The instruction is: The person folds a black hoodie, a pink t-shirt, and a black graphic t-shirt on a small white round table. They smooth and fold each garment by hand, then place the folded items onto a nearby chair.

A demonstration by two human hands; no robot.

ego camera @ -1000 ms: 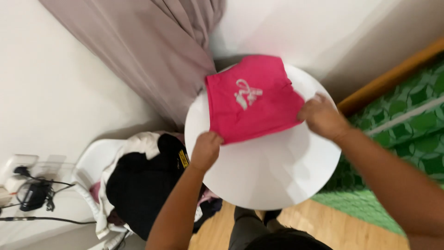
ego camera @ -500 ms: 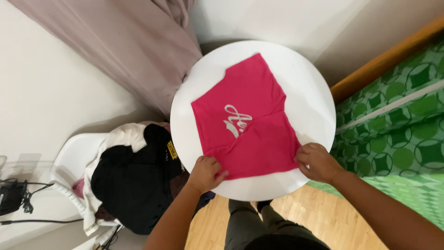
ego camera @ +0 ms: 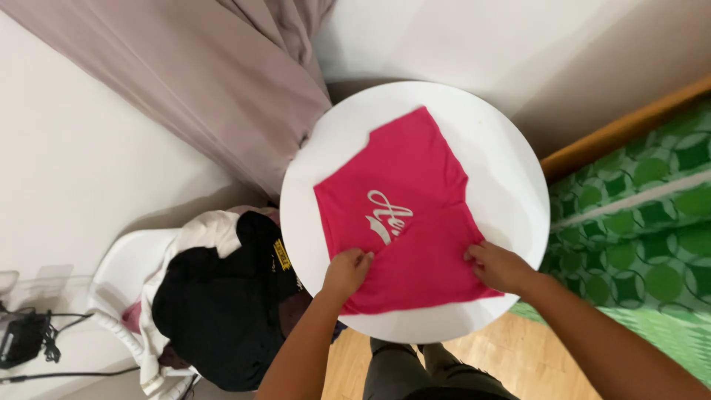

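1. Evidently the folding was partway along; the pink garment (ego camera: 404,215) lay flat on the round white table (ego camera: 489,141), its side edges already turned in so that it made a tidy tapered shape with the white script print facing up; the near hem sat close to the table's front rim.
2. The left hand (ego camera: 346,270) rested on the lower left part of the cloth, fingers bent and pressing down on a crease; whether it pinched a fold or merely pressed I could not tell.
3. The right hand (ego camera: 500,265) lay on the lower right edge, fingers loosely curled and touching the fabric; it, too, seemed to hold the edge flat rather than lift it.
4. What looked left, in my judgement, was at least one more fold across the length; the garment was still far longer than a finished bundle would be.
5. As for containers, a white laundry basket (ego camera: 122,270) stood on the floor just left of the table; it held a heap of clothes, chiefly a black garment (ego camera: 215,311) with some white fabric (ego camera: 204,230) draped over the rim; nothing pink showed in it.
6. A greyish-mauve curtain (ego camera: 200,81) hung behind the table; a green patterned mat (ego camera: 644,237) lay to the right.
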